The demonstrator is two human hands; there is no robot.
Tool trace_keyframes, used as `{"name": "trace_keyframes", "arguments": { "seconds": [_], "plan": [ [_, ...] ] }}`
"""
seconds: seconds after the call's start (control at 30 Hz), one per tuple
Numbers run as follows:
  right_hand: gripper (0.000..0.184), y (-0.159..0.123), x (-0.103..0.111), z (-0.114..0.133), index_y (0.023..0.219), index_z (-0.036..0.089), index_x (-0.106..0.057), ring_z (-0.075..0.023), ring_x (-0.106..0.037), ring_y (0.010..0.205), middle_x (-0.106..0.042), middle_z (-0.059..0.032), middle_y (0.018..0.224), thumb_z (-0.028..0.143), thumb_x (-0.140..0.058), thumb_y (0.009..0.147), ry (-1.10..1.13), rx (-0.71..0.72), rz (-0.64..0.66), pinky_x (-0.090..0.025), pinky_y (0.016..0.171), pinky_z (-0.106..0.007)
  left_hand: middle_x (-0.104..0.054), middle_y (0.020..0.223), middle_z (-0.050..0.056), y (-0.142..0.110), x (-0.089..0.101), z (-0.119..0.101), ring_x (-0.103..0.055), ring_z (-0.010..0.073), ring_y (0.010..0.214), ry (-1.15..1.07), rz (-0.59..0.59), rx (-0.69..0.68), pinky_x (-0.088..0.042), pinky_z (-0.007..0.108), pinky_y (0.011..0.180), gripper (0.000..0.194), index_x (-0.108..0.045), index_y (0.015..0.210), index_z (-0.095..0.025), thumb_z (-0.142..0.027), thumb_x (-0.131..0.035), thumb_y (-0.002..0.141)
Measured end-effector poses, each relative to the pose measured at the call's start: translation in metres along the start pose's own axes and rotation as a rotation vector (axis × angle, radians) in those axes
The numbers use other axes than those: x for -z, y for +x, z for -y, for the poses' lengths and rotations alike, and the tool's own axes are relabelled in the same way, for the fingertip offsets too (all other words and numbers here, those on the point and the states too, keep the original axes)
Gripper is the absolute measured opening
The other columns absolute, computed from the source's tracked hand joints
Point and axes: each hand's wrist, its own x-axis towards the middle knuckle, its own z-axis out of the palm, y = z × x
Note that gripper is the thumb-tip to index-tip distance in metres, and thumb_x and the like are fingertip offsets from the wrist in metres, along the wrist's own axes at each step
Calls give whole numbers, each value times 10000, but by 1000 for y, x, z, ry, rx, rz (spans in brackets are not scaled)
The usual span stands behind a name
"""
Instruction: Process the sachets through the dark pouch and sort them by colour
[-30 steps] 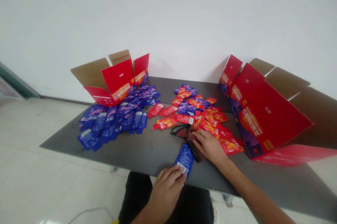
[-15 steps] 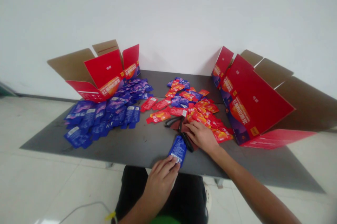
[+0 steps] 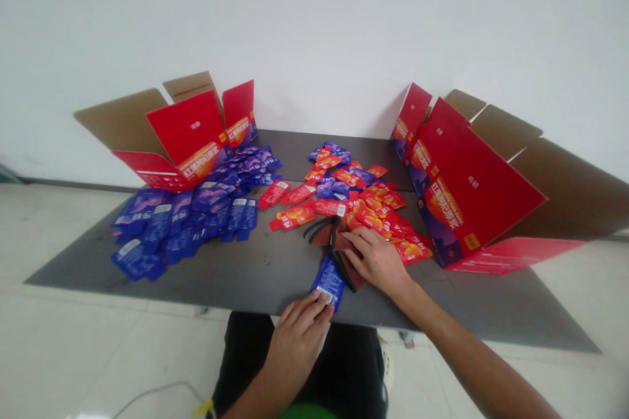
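Now my left hand [image 3: 297, 342] grips a blue packet [image 3: 329, 282], and my right hand [image 3: 376, 263], well apart, lies open beside red packets [image 3: 372, 220].

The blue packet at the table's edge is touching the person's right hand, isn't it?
Not the right hand. The head view shows the blue packet touching the left hand instead. It does lie at the edge of the table, as you said.
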Motion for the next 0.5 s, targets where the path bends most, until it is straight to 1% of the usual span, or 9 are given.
{"name": "trace_keyframes", "arguments": {
  "seconds": [0.07,0.13,0.17,0.2,0.27,0.33,0.37,0.43,0.5],
  "plan": [
    [316,-14,-1,21,1308,219,-599,-245,-628,1086,-659,-106,1201,287,-557,1002,79,74,32,-548,930,-386,-739,1156,72,-1,0,-2,-667,241,1103,-11,-3,31,-549,405,923,330,-714,1147,-188,-171,-397,1058],
    [324,-26,-8,35,1313,243,-594,-229,-629,1075,-665,-83,1185,279,-580,992,151,143,126,-551,934,-365,-749,1042,62,-2,0,-3,-687,235,1014,-22,5,73,-556,407,899,344,-739,1015,-203,-174,-398,1053],
    [322,-27,-12,35,1306,248,-599,-223,-629,1068,-666,-75,1175,274,-591,986,175,148,148,-553,933,-358,-748,1038,62,-2,0,-3,-688,234,1013,-22,10,78,-556,407,899,343,-739,1015,-205,-169,-400,1050],
    [316,-26,-16,31,1297,247,-606,-221,-629,1066,-666,-74,1170,268,-598,982,181,127,146,-555,932,-357,-747,1077,66,-2,0,-3,-683,236,1044,-17,16,67,-554,406,908,334,-734,1068,-202,-161,-403,1047],
    [293,-13,-18,12,1267,225,-628,-228,-632,1054,-667,-86,1153,251,-598,978,136,46,99,-561,917,-370,-726,1211,79,-1,1,-1,-653,240,1154,-4,16,20,-544,404,944,334,-686,1232,-184,-148,-414,1041],
    [255,2,-13,-6,1220,201,-657,-247,-641,1021,-670,-103,1118,244,-584,979,34,-20,67,-567,886,-396,-711,1263,82,0,1,1,-636,236,1195,9,1,-7,-541,397,953,343,-654,1293,-176,-147,-424,1041],
    [246,6,-8,-9,1207,193,-663,-254,-641,1011,-670,-108,1111,248,-574,984,-4,-34,52,-566,882,-406,-713,1263,78,1,1,1,-638,232,1191,10,-6,-7,-543,391,948,341,-656,1290,-178,-149,-423,1043],
    [267,5,-1,-2,1234,190,-648,-255,-633,1025,-664,-112,1138,269,-557,996,-8,-15,30,-555,904,-411,-716,1253,75,1,0,0,-640,231,1187,1,-12,0,-548,389,938,349,-663,1278,-180,-153,-401,1049],
    [316,-8,-1,16,1301,202,-609,-244,-623,1058,-656,-106,1184,287,-555,1001,66,63,46,-545,931,-395,-738,1174,66,1,-1,-2,-663,233,1121,-20,-11,36,-557,399,918,360,-700,1207,-197,-170,-373,1059]
  ]
}}
